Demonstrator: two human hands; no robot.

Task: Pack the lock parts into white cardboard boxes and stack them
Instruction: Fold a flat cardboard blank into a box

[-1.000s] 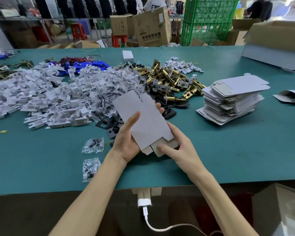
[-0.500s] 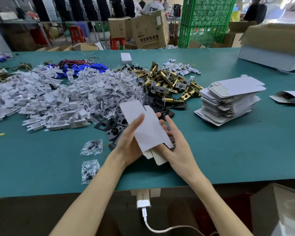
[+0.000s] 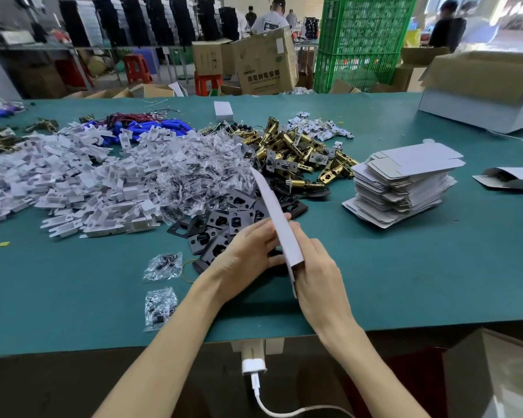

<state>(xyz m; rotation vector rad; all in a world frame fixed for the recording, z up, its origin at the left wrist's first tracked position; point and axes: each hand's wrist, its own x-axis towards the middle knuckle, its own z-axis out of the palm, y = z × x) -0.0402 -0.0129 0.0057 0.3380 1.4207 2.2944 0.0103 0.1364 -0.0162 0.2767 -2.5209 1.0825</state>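
Bench (image 3: 405,267), beside plates (image 3: 224,218): left hand (image 3: 248,251) and right hand (image 3: 317,273) fingers pinch flat box (image 3: 277,218) — press opposite creases evenly to square it.

1. My counter (image 3: 375,282) has a teal-green top, its near edge right in front of me.
2. To my left sprawls a wide heap of white plastic parts (image 3: 73,182), running into a mound of clear screw bags (image 3: 200,167).
3. Two loose screw bags lie apart near the edge, the nearer bag (image 3: 160,307) and the farther bag (image 3: 163,266), with a yellow rubber band (image 3: 186,270) just beside the farther one.
4. Black plates (image 3: 221,224) pile at the centre, with brass latches (image 3: 296,152) behind them.
5. To my right stands a stack of flat white cardboard boxes (image 3: 405,182).
6. Blue parts (image 3: 151,129) and a small white box (image 3: 223,111) lie farther back.
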